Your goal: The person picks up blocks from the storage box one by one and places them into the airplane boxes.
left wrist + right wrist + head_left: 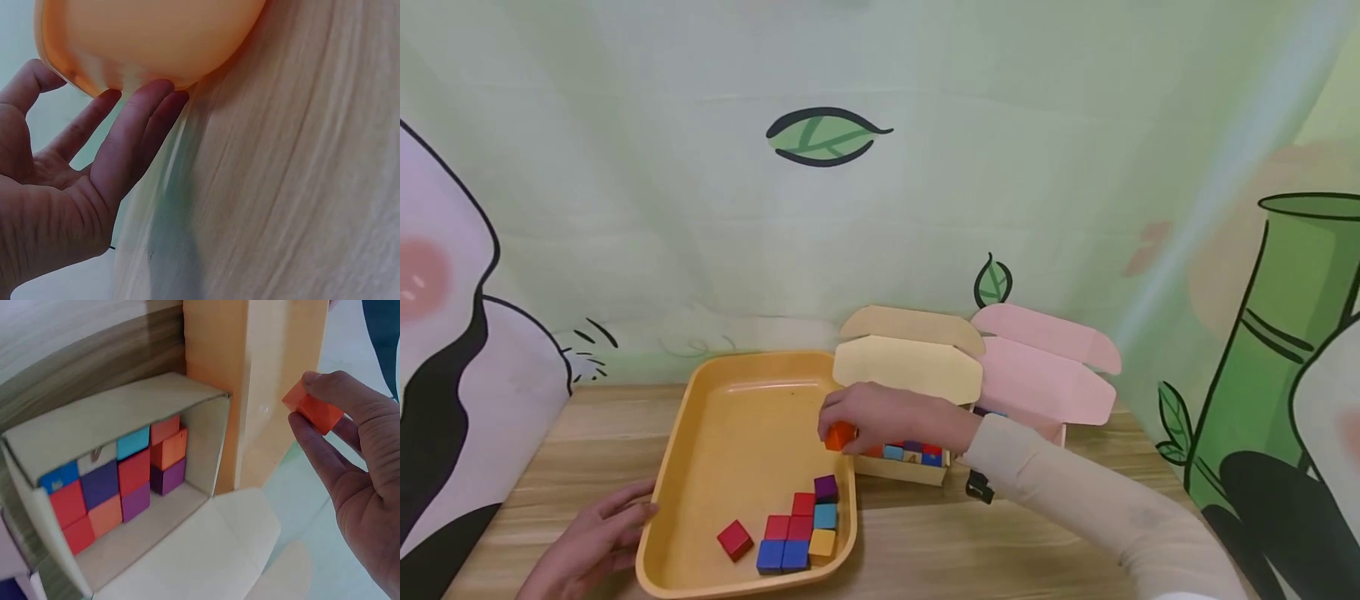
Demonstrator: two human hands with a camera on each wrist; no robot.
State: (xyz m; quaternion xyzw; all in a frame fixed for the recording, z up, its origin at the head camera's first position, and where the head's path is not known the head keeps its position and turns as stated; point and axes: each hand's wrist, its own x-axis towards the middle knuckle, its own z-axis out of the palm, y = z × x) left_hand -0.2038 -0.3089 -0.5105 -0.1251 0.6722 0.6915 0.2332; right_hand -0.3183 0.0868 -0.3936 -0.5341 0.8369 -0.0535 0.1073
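My right hand [880, 415] pinches an orange cube [315, 412] between thumb and fingers, over the right rim of the yellow tray [745, 417]. Fairly straight fingers of my left hand [597, 533] touch the tray's left outer side; the left wrist view shows the fingertips against its wall. Inside the tray, red, blue, teal, yellow and purple cubes [795, 554] sit together in the near right corner, and a lone red cube [735, 541] lies to their left. Beside the tray stands an open cream box [215, 444] with rows of coloured cubes [134, 469] in it, partly hidden by my right arm in the head view.
A pink box [1048, 383] with its lid up stands right of the cream box. A small black object [979, 487] lies in front of the boxes on the wooden table [970, 550]. Behind everything hangs a printed curtain [925, 208].
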